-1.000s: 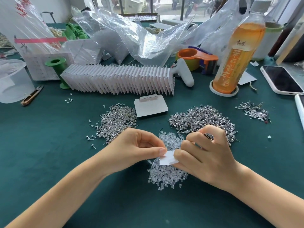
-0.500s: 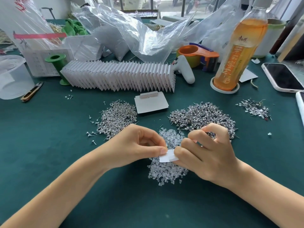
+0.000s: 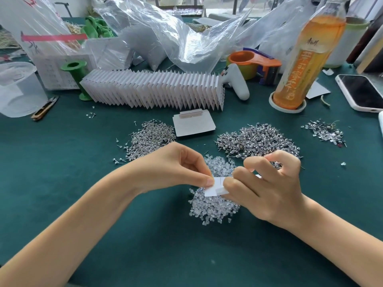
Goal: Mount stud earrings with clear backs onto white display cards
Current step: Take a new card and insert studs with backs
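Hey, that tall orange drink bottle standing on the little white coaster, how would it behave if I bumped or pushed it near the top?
The bottle is tall and narrow, so a push up high would probably tip it rather than slide it. It looks nearly full, so likely heavy for its size. The white coaster rims its base and may catch it, making a topple towards the phone more likely.

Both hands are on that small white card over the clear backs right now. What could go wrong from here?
1. The card is only pinched at its edges by the left hand and right hand; pressing a back on might bend it or make it slip.
2. A dropped back would likely vanish into the pile of clear backs directly below.
3. The right wrist sits close to the stud heap and may scatter it.
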